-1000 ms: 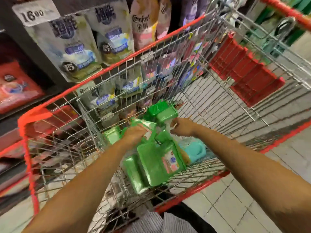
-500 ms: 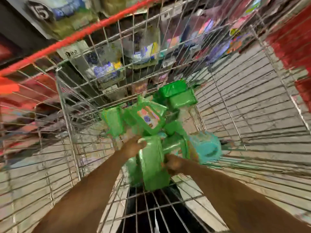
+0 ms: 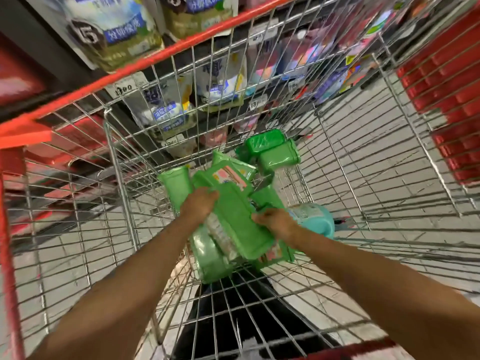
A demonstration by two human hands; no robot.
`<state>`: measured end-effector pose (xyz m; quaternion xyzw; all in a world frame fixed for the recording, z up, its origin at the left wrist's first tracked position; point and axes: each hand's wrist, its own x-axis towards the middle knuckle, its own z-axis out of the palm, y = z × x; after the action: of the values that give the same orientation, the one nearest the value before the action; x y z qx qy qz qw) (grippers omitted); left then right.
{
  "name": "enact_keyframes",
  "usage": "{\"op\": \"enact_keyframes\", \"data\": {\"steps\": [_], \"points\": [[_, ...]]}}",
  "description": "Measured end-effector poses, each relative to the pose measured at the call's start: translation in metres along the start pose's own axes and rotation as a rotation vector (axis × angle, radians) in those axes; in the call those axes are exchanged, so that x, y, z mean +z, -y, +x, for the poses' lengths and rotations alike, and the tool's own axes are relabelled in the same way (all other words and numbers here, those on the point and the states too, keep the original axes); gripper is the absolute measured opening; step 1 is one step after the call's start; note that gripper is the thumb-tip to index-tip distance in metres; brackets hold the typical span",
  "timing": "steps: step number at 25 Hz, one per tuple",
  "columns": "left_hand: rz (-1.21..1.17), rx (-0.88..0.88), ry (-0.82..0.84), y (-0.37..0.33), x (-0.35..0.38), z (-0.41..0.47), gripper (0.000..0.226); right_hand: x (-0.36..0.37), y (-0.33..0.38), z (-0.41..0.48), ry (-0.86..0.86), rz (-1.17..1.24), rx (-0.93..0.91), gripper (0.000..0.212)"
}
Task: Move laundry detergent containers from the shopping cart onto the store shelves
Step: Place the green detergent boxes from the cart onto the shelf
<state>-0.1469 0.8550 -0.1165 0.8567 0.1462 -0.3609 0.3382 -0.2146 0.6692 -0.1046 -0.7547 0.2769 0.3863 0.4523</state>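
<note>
- In the cart (image 3: 181,46) bottom: left hand (image 3: 200,203) and right hand (image 3: 275,222) both grip the top green jug (image 3: 233,219).
- Likely heavy, rigid, slick plastic; take by the handle, support the base.

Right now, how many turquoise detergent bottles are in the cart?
1 turquoise bottle, lying right of the green bottles, beside the right hand; they may hide others.
</note>
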Motion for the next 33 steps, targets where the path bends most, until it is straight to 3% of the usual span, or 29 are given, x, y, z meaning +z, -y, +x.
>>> {"op": "enact_keyframes", "data": {"steps": [3, 6, 8, 10, 14, 18, 20, 22, 24, 26, 30, 33], "points": [[-0.026, 0.019, -0.142, -0.023, -0.031, -0.015, 0.047, -0.042, 0.021, -0.040, 0.094, 0.299, -0.147, 0.036], [-0.116, 0.049, -0.165, -0.048, -0.060, -0.033, 0.058, -0.061, 0.028, -0.081, 0.191, 0.272, -0.395, 0.096], [-0.020, 0.107, -0.167, -0.064, -0.075, -0.049, 0.055, -0.059, 0.033, -0.104, 0.072, 0.272, -0.578, 0.111], [0.029, 0.153, -0.196, -0.075, -0.088, -0.067, 0.045, -0.054, 0.036, -0.121, -0.099, 0.366, -0.705, 0.104], [0.109, 0.302, -0.304, -0.078, -0.106, -0.122, 0.052, -0.033, 0.032, -0.144, -0.268, 0.664, -0.794, 0.087], [-0.425, 0.491, -0.163, -0.052, -0.105, -0.182, 0.031, -0.016, 0.056, -0.168, -0.253, 0.984, -0.833, 0.051], [-0.641, 0.637, -0.087, -0.032, -0.100, -0.198, 0.031, -0.013, 0.070, -0.181, -0.190, 1.064, -0.819, 0.049], [-0.797, 0.728, -0.069, -0.011, -0.100, -0.206, 0.050, -0.007, 0.080, -0.191, -0.136, 1.038, -0.836, 0.048], [-0.901, 0.758, -0.125, 0.006, -0.100, -0.216, 0.067, 0.004, 0.089, -0.196, -0.078, 0.976, -0.816, 0.062], [-1.010, 0.723, -0.260, 0.020, -0.099, -0.230, 0.070, 0.013, 0.097, -0.197, 0.035, 0.859, -0.751, 0.068], [-1.125, 0.619, -0.537, 0.056, -0.088, -0.269, 0.082, 0.039, 0.122, -0.199, 0.295, 0.469, -0.749, 0.039], [-1.213, 0.581, -0.696, 0.086, -0.086, -0.300, 0.080, 0.080, 0.134, -0.211, 0.365, 0.345, -0.777, 0.055]]}}
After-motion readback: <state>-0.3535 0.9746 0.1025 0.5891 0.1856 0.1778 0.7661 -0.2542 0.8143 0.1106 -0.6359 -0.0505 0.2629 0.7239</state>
